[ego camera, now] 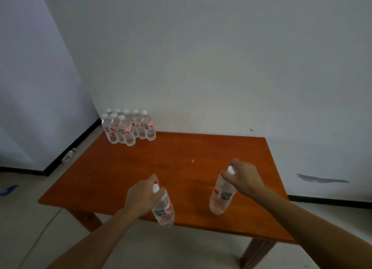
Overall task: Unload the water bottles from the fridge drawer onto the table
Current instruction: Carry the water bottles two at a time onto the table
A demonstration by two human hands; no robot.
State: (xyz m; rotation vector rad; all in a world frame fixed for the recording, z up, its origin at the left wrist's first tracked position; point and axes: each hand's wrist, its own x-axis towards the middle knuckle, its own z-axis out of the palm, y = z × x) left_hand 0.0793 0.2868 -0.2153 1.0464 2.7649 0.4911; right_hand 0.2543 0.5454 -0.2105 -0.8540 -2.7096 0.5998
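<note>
My left hand (141, 196) grips a clear water bottle (164, 210) by its neck, just under the white cap, above the near edge of the orange wooden table (141, 164). Over the table's right half, my right hand (244, 176) holds a second water bottle (221, 198) by its neck in the same way. Whether either bottle touches the tabletop I cannot tell. A cluster of several water bottles (128, 127) with white caps and red labels stands at the table's far left corner. The fridge drawer is out of view.
White walls stand behind and to the left of the table, with a black skirting along the floor. A clear object (69, 155) lies on the pale floor left of the table. A thin cable (44, 228) runs across the floor near the front left leg.
</note>
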